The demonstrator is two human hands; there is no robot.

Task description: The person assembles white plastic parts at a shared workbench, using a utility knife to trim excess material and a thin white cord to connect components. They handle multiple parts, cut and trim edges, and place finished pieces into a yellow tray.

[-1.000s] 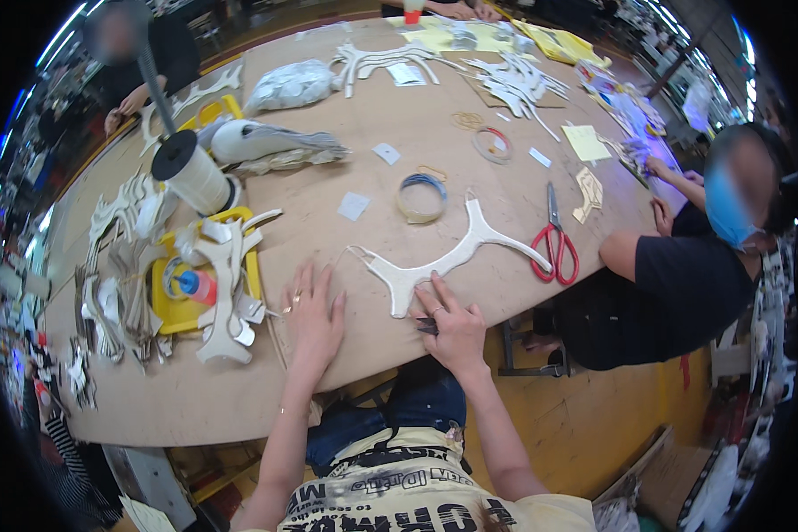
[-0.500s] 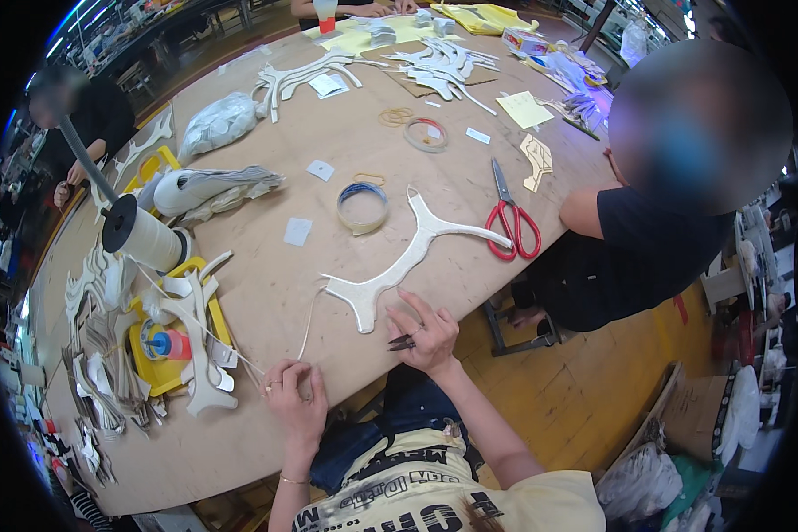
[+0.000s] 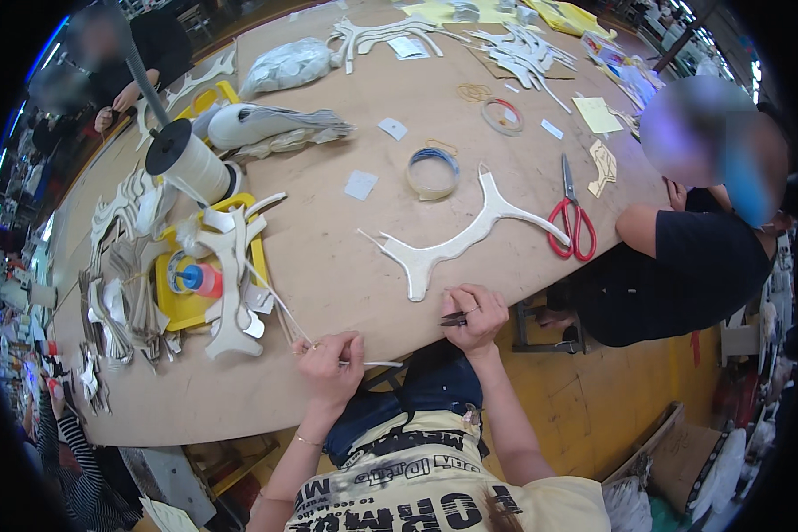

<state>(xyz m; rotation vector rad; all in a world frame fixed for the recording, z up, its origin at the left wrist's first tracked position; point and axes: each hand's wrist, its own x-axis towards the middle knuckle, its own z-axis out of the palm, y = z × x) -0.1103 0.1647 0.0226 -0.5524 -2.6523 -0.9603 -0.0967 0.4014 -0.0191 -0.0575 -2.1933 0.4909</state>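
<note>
My left hand [image 3: 330, 362] is closed on a thin white cord [image 3: 279, 303] at the table's near edge. The cord comes from the direction of the white spool [image 3: 191, 168] on the left, and a short end sticks out to the right of my fingers. In my right hand [image 3: 481, 317] I grip small dark thread snips [image 3: 454, 319], blades pointing left. Just beyond that hand lies a flat, white, branched piece [image 3: 430, 257] with a narrow edge along its outline. Its right arm reaches the red-handled scissors [image 3: 573, 217].
A yellow tray [image 3: 186, 308] with a small blue-capped bottle [image 3: 202, 279] sits at left, among stacked white pieces. Tape rolls [image 3: 433, 175], paper slips [image 3: 360, 184] and a plastic bag [image 3: 291, 64] lie farther back. A co-worker [image 3: 696, 262] sits at the right edge.
The cord that ran from my left hand to the white piece is now apart from it, its end beside my left hand. The whole view has shifted.
</note>
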